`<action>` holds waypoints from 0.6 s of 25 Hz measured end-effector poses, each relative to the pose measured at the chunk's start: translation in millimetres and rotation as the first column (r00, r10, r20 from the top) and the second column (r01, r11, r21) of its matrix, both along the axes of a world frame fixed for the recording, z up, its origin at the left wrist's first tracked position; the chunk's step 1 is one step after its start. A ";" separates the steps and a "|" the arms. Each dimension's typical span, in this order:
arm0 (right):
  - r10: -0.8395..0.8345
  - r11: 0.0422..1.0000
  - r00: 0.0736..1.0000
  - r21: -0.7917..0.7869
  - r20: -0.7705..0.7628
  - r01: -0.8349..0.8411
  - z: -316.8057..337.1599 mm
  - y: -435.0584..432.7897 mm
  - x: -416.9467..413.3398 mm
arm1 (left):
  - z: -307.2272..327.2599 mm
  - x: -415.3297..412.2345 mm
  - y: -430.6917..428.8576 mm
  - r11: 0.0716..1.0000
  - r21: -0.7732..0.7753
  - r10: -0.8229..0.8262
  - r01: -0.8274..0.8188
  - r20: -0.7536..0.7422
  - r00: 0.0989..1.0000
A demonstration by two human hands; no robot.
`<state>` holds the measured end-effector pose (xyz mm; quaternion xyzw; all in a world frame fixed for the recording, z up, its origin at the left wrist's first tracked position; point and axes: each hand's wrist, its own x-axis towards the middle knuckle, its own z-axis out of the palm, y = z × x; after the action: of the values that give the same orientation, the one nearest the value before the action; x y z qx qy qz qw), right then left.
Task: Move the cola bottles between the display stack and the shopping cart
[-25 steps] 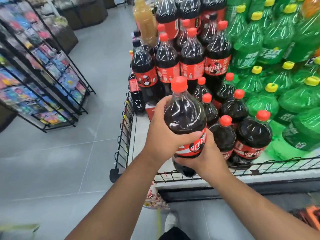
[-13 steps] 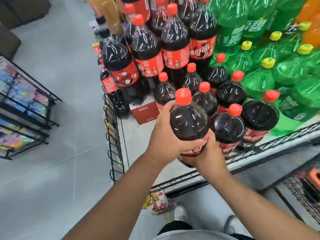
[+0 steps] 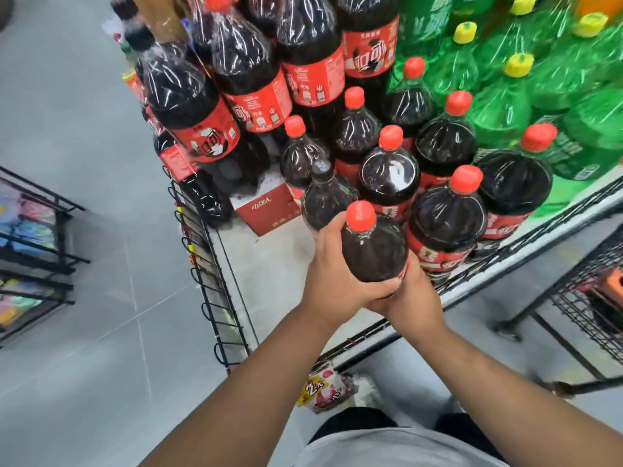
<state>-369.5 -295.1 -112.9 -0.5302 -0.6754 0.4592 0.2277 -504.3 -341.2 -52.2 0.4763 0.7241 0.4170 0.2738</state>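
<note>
A large cola bottle (image 3: 372, 244) with a red cap is held upright over the front of the display stack (image 3: 269, 274). My left hand (image 3: 337, 281) wraps its left side and my right hand (image 3: 409, 294) grips its lower right and base. Several more red-capped cola bottles (image 3: 445, 220) stand on the stack's white platform just behind and to the right of it, and a dark-capped bottle (image 3: 325, 197) stands right behind my left hand. Taller wrapped cola bottles (image 3: 188, 106) rise at the back. The black wire shopping cart (image 3: 593, 291) shows at the right edge.
Green soda bottles (image 3: 505, 89) with yellow caps fill the stack's right side. A red carton (image 3: 266, 207) sits on the platform. A black wire rail (image 3: 209, 274) edges the stack. A dark rack of colourful packets (image 3: 30, 257) stands left across the grey floor. A snack packet (image 3: 320, 390) hangs below.
The view has dropped and swung right, bringing the cart into sight. Both hands keep the same bottle, now nearer the standing bottles at the stack's front.
</note>
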 end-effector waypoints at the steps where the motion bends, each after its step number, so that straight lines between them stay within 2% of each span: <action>1: -0.007 1.000 1.000 0.003 0.031 0.007 -3.5 -1.0 0.2 | -3.3 1.2 -1.2 1.000 -0.002 -0.003 0.003 -0.004 1.000; 7: -0.022 1.000 0.983 0.025 0.182 0.017 -11.8 -6.0 3.9 | -16.8 6.1 -3.4 1.000 -0.011 -0.026 0.026 -0.013 1.000; 15: -0.036 0.999 0.962 0.024 0.272 0.030 -16.4 -5.4 2.0 | -21.4 6.9 -0.9 0.998 -0.033 -0.046 0.045 -0.047 0.998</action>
<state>-367.5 -300.5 -129.3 -0.5971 -0.6959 0.3715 0.1456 -497.4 -342.1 -73.6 0.4982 0.7259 0.3876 0.2733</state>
